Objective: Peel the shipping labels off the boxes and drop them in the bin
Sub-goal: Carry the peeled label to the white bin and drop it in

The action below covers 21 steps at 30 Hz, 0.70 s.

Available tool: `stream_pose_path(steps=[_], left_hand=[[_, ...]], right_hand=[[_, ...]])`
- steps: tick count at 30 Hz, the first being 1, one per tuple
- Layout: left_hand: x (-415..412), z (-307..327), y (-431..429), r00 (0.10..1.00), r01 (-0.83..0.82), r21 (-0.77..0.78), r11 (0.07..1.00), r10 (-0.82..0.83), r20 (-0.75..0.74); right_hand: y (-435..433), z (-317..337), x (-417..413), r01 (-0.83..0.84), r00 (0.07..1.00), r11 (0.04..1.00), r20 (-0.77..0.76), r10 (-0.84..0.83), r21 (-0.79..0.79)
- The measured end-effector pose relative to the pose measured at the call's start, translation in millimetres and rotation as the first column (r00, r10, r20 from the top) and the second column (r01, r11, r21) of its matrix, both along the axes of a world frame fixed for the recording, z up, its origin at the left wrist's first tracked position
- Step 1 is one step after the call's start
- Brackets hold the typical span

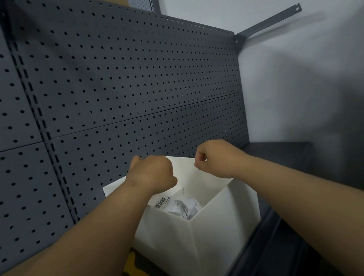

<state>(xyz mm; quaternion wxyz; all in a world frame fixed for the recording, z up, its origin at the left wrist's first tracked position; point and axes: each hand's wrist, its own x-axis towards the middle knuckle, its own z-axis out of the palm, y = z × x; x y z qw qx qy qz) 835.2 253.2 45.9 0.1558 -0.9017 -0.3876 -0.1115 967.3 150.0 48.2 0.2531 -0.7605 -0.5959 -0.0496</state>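
Both your hands hang over the white bin on the dark shelf, in front of the pegboard. Left hand curled shut, right hand with fingers pinched together; can't tell if either grips anything. Peeled labels sit crumpled inside the bin, one barcode face up. If a scrap is stuck to your fingers, rub it off low over the opening so it falls in. No boxes with labels in view.
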Motion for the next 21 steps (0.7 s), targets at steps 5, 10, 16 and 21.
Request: stream_pose_path(steps=[5, 10, 16, 21], left_hand=[[-16, 6, -8, 0.999, -0.034, 0.025, 0.999, 0.034, 0.017], [-65, 12, -10, 0.990, -0.130, 0.019, 0.991, 0.128, 0.061], [-152, 9, -24, 0.948, -0.306, 0.018, 0.952, 0.303, 0.101], [-222, -6, -39, 0.895, -0.434, 0.008, 0.901, 0.431, 0.113]], right_hand=[[-1, 2, -11, -0.030, 0.999, 0.999, -0.010, 0.030, 0.033], [1, 14, -48, -0.149, 0.989, 0.984, 0.006, 0.149, 0.096], [4, 15, -113, -0.324, 0.946, 0.939, 0.015, 0.325, 0.112], [10, 1, -172, -0.475, 0.879, 0.877, 0.009, 0.476, 0.071]])
